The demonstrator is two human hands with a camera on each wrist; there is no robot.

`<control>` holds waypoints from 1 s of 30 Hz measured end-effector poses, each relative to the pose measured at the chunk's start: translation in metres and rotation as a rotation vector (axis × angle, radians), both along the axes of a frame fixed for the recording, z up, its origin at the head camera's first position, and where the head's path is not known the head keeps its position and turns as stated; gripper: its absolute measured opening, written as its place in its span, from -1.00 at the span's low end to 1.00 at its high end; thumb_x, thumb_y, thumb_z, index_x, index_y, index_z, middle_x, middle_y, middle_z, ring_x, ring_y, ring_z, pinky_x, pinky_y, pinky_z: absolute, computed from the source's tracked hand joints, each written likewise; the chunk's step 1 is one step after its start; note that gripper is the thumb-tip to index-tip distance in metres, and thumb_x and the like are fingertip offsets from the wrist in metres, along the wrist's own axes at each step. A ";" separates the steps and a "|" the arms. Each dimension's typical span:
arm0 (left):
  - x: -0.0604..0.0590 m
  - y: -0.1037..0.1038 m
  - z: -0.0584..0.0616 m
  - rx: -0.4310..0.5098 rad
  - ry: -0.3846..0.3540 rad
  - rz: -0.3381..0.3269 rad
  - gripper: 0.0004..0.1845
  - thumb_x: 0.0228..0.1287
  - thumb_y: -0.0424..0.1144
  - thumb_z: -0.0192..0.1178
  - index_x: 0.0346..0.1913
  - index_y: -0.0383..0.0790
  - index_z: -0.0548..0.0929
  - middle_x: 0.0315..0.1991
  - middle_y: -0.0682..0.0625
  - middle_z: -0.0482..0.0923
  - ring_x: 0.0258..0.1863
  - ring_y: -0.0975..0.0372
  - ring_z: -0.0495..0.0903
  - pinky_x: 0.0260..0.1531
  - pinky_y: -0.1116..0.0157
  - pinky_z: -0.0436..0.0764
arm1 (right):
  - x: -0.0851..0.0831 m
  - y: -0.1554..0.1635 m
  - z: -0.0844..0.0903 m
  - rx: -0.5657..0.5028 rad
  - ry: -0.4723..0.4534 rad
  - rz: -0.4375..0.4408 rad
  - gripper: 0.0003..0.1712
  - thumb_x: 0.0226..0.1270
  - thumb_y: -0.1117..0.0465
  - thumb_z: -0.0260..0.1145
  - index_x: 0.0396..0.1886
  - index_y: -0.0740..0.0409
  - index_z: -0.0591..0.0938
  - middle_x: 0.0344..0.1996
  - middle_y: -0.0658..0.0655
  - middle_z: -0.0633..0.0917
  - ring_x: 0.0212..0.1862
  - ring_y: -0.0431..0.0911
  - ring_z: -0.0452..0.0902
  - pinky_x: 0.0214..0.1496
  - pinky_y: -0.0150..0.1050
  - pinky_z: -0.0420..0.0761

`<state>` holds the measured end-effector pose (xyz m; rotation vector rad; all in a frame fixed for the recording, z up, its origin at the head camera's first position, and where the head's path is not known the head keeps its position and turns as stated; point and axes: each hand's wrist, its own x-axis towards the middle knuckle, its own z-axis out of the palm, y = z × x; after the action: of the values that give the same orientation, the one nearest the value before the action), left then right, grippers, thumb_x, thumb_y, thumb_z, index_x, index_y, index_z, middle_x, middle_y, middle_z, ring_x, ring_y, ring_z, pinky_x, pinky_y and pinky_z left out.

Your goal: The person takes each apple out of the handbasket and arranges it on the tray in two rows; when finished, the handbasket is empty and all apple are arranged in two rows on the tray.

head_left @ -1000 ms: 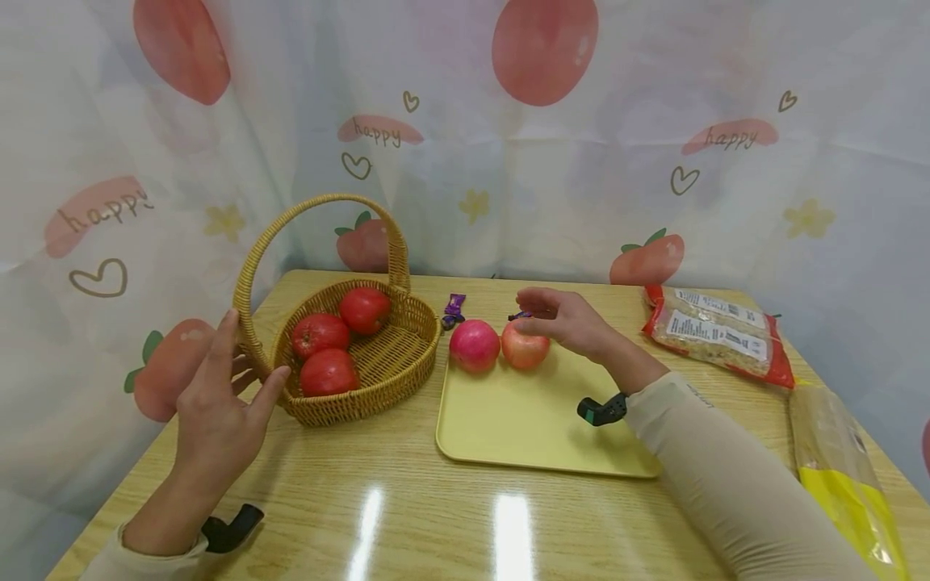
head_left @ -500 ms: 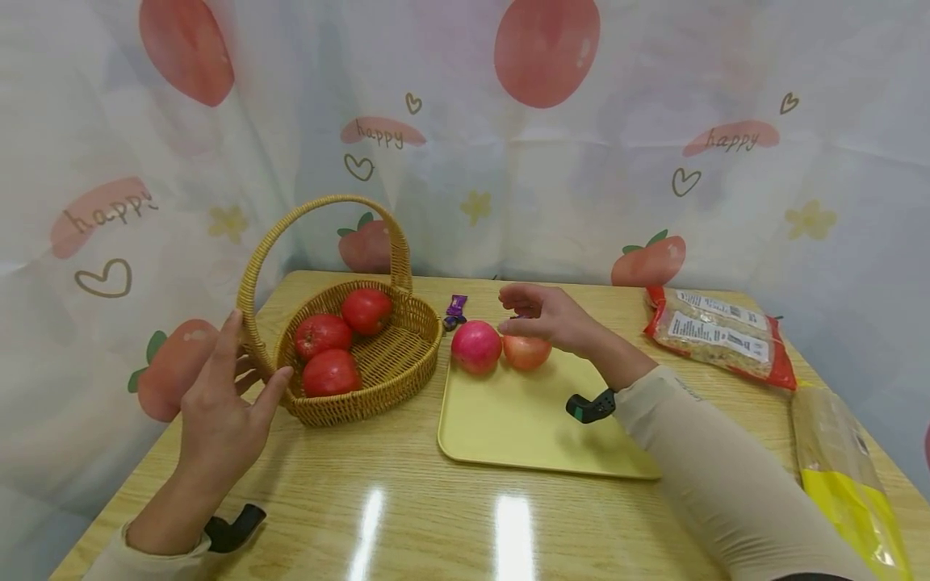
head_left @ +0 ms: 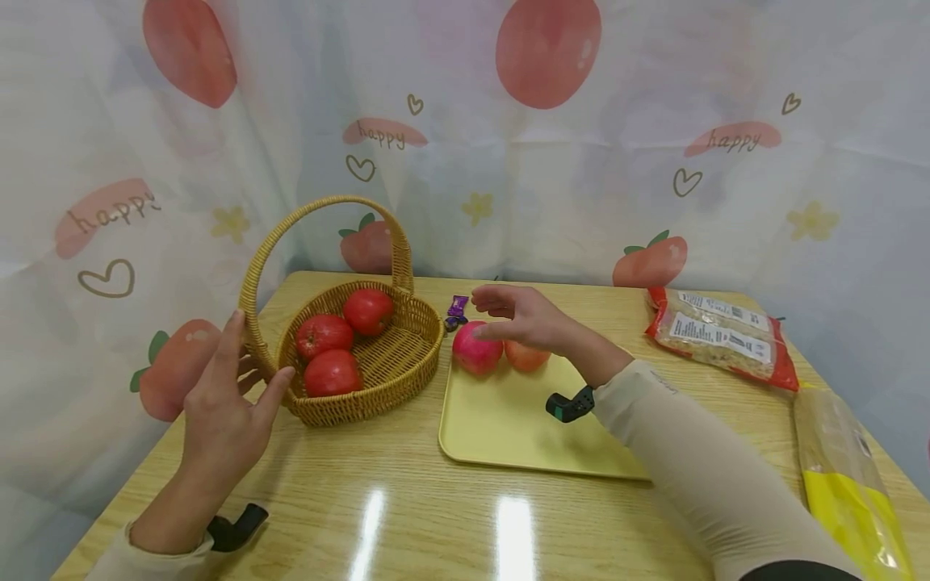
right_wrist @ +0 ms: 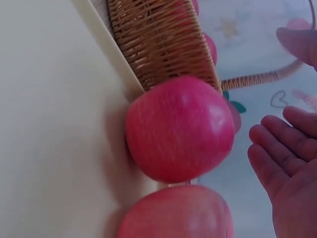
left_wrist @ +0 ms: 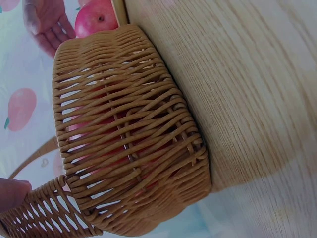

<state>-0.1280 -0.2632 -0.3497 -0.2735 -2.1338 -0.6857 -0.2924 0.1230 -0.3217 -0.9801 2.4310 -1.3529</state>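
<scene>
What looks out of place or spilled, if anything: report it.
Nothing looks spilled. Only the small purple candy stands out mildly: it lies loose on the table beyond the tray, whereas the fruit sits in the basket or on the tray.

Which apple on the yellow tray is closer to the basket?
The deep pink apple, at the left end of the yellow tray, beside the basket. The paler, orange-tinged apple sits to its right, farther from the basket.
</scene>
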 end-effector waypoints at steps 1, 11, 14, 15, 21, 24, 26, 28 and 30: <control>0.000 0.000 0.000 -0.001 0.002 -0.002 0.13 -0.03 -0.56 0.57 0.63 -0.15 0.21 0.05 -0.39 0.56 -0.10 -0.24 0.73 0.01 0.81 0.32 | 0.000 -0.003 0.001 0.001 0.005 0.005 -0.21 0.32 0.16 0.51 0.49 0.24 0.43 0.37 0.24 0.57 0.44 0.15 0.47 0.56 0.04 0.41; -0.001 0.000 -0.001 -0.004 0.005 0.000 0.13 -0.02 -0.55 0.57 0.62 -0.14 0.21 0.05 -0.38 0.57 -0.10 -0.23 0.73 0.01 0.81 0.32 | -0.003 -0.031 0.007 0.055 0.007 0.013 -0.13 0.29 -0.08 0.51 0.52 0.05 0.43 0.40 0.04 0.56 0.44 -0.02 0.47 0.55 -0.05 0.42; -0.001 0.001 -0.001 -0.001 0.006 -0.003 0.12 -0.02 -0.55 0.57 0.62 -0.16 0.22 0.04 -0.38 0.57 -0.10 -0.24 0.73 0.01 0.81 0.33 | -0.006 -0.040 0.009 0.064 0.017 0.018 -0.12 0.29 -0.11 0.51 0.53 0.04 0.43 0.40 0.02 0.57 0.43 -0.05 0.47 0.54 -0.09 0.43; -0.001 0.001 -0.001 -0.001 0.005 -0.002 0.12 -0.02 -0.55 0.57 0.62 -0.16 0.22 0.04 -0.38 0.56 -0.10 -0.23 0.73 0.01 0.81 0.33 | -0.006 -0.043 0.009 0.062 0.015 0.020 -0.12 0.29 -0.11 0.50 0.53 0.04 0.42 0.39 0.02 0.57 0.43 -0.05 0.47 0.54 -0.09 0.43; -0.001 0.002 -0.002 -0.009 0.011 -0.003 0.13 -0.04 -0.56 0.57 0.62 -0.17 0.22 0.03 -0.38 0.57 -0.12 -0.23 0.73 0.01 0.80 0.33 | -0.011 -0.060 0.011 0.047 -0.017 0.032 -0.12 0.30 -0.09 0.51 0.53 0.05 0.41 0.40 0.09 0.55 0.43 -0.03 0.47 0.53 -0.07 0.45; -0.001 0.002 -0.001 -0.011 0.012 0.000 0.13 -0.04 -0.56 0.57 0.62 -0.17 0.22 0.03 -0.39 0.57 -0.12 -0.23 0.74 0.01 0.81 0.33 | -0.014 -0.069 0.012 0.069 -0.003 0.035 -0.13 0.31 -0.10 0.49 0.53 0.07 0.41 0.42 0.13 0.54 0.42 -0.03 0.47 0.52 -0.07 0.47; -0.001 0.002 -0.001 -0.009 0.011 0.003 0.12 -0.03 -0.55 0.57 0.62 -0.17 0.22 0.03 -0.39 0.57 -0.12 -0.24 0.73 0.01 0.81 0.32 | -0.016 -0.076 0.014 0.077 0.011 0.043 -0.12 0.33 -0.10 0.47 0.54 0.10 0.39 0.43 0.17 0.53 0.43 -0.01 0.47 0.51 -0.06 0.47; -0.001 0.002 -0.001 -0.006 0.011 0.005 0.12 -0.03 -0.54 0.57 0.62 -0.17 0.22 0.03 -0.38 0.57 -0.12 -0.24 0.73 0.01 0.82 0.32 | -0.018 -0.082 0.015 0.080 0.021 0.047 -0.11 0.34 -0.11 0.46 0.55 0.12 0.38 0.44 0.17 0.52 0.43 -0.01 0.47 0.51 -0.06 0.48; -0.002 0.002 0.000 -0.002 0.012 0.006 0.12 -0.03 -0.54 0.57 0.62 -0.17 0.22 0.03 -0.38 0.56 -0.11 -0.24 0.73 0.02 0.82 0.32 | -0.020 -0.089 0.017 0.073 0.025 0.048 -0.10 0.35 -0.10 0.46 0.55 0.16 0.37 0.43 0.17 0.53 0.42 0.00 0.47 0.50 -0.06 0.49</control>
<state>-0.1295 -0.2613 -0.3499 -0.2715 -2.1233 -0.6768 -0.3127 0.0343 -0.3049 -1.0365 2.4395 -1.2352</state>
